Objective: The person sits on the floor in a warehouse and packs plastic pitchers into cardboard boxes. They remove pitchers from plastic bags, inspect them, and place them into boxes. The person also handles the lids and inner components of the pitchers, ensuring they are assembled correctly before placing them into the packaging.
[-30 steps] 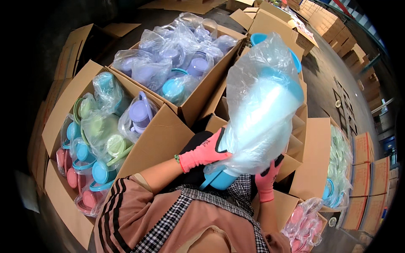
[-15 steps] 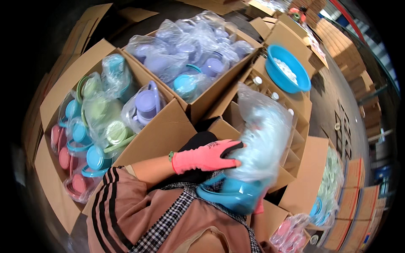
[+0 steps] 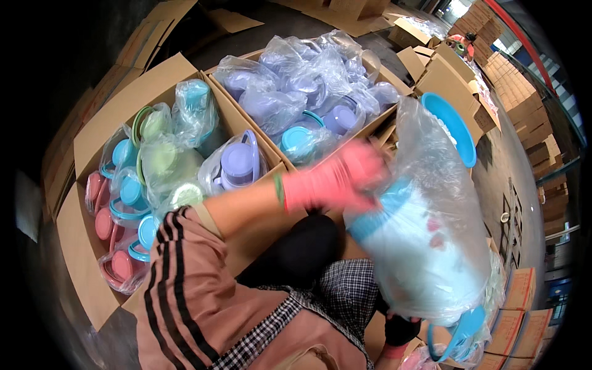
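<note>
A light-blue plastic vessel in a clear plastic bag hangs large at the right, tilted, with a blue rim at its upper left and a blue handle at its lower right. My left hand, in a pink glove, is beside the bag's upper left side. Motion smears its fingers, so whether they grip the bag is unclear. My right hand, gloved in pink and black, grips the bagged vessel from below at its lower left. Part of that hand is hidden behind the vessel.
At the left, a carton holds bagged pink, blue, green and purple lidded vessels. Behind it, another carton is heaped with bagged purple ones. A blue basin with white pieces stands beyond the bag. Far off, a person is beside stacked cartons.
The bagged vessel has swung round, its handle moving from lower left to lower right. My left hand has risen from its side toward the upper bag. My view has shifted slightly.
</note>
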Available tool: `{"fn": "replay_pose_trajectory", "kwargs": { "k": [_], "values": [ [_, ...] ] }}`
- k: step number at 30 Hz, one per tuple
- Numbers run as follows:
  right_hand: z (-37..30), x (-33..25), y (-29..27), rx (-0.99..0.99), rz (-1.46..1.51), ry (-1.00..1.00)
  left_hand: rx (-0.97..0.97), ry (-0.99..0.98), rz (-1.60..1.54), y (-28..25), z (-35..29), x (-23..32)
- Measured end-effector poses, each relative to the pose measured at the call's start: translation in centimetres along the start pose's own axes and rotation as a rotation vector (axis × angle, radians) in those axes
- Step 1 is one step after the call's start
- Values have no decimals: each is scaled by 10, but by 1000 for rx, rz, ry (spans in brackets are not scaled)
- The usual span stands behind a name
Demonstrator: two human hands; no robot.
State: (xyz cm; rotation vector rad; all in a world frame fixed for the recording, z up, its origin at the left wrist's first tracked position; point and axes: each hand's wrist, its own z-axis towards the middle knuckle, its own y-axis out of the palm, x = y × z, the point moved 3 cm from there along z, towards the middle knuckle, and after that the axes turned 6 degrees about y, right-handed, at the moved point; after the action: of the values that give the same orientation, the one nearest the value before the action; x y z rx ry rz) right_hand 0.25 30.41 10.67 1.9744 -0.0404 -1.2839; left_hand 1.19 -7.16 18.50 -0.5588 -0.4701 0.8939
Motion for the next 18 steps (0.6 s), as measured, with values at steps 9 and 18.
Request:
{"fn": "replay_pose_trajectory", "kwargs": {
  "k": [9, 18],
  "values": [
    [-11, 50, -25, 121, 77, 296, -662, -844, 61, 28, -114, -217],
    [3, 70, -44, 222, 93, 433, -541, -1202, 84, 31, -126, -256]
  ]
}}
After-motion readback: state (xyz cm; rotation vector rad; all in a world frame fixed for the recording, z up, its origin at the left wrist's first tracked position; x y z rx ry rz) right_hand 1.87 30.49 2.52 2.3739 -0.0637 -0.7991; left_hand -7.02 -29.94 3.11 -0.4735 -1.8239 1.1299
